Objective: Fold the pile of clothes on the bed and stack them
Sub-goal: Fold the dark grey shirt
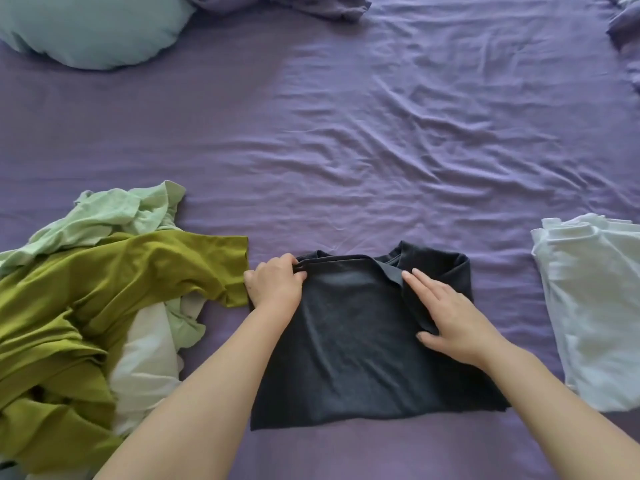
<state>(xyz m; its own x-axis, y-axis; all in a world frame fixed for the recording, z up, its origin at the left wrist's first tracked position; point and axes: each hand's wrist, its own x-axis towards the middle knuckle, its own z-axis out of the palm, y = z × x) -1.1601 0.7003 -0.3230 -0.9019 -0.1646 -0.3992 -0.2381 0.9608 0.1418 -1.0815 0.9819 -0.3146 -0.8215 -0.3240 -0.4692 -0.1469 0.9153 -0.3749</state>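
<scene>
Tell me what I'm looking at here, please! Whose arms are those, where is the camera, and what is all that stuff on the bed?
There is no machine here. The arms belong to a person who wears a camera on their head, so you see what they see when they look down at a bed with a purple sheet.

In the middle lies a dark shirt, partly folded. The left hand pinches its top left edge, and the right hand lies flat on its right side, fingers straight.

On the left is a messy pile of clothes, olive green, pale green and white, not folded yet. On the right sits a white stack that looks folded already. A light blue pillow lies at the far left.
</scene>
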